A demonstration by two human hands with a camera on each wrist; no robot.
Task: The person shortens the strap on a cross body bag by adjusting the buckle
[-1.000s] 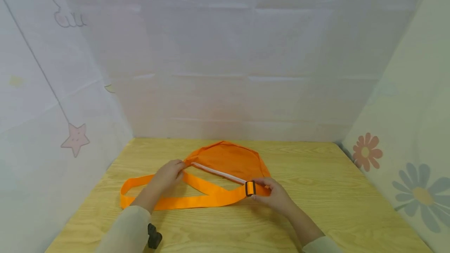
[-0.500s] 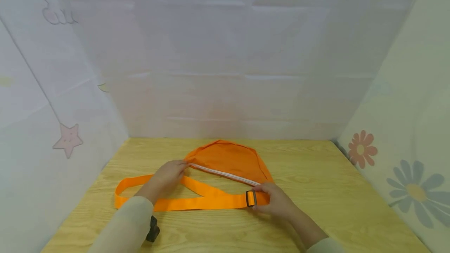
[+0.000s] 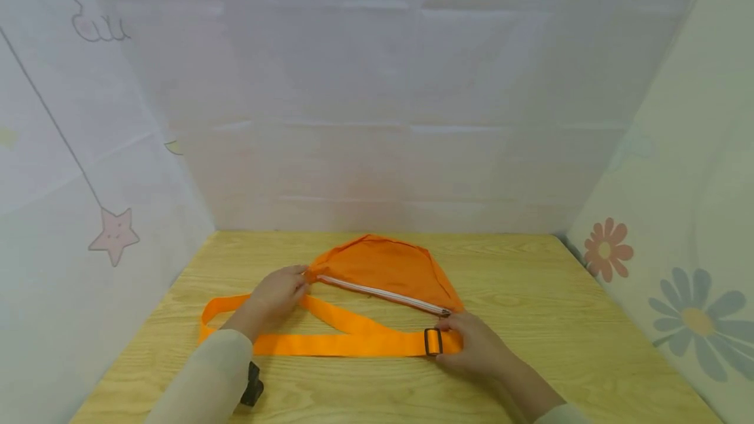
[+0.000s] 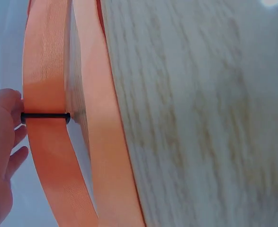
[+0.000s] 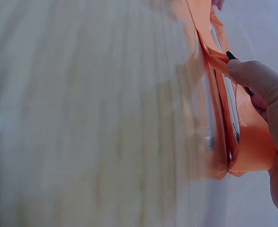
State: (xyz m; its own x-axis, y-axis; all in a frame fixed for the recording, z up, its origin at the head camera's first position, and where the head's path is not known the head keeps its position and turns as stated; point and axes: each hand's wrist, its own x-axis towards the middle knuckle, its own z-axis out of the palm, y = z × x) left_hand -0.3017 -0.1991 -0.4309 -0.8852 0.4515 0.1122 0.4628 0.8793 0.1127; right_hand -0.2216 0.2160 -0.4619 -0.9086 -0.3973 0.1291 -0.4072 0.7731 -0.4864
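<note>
An orange waist bag lies flat, its white zipper facing the near side. My left hand pinches the bag's left corner. In the left wrist view, a black slider bar crosses the strap beside fingertips. The orange strap loops left, passing behind my left forearm. At its right end my right hand grips the strap by a black slider, close to the bag's right corner. My thumb presses on the slider in the right wrist view.
A black buckle lies on the wooden table beside my left sleeve. Pale printed sheets stand along the back and both sides of the table.
My right hand has moved right and slightly nearer with the strap and slider. The bag's right corner has spread rightward, and the zipper's right end now shows. My left hand stays at the left corner.
</note>
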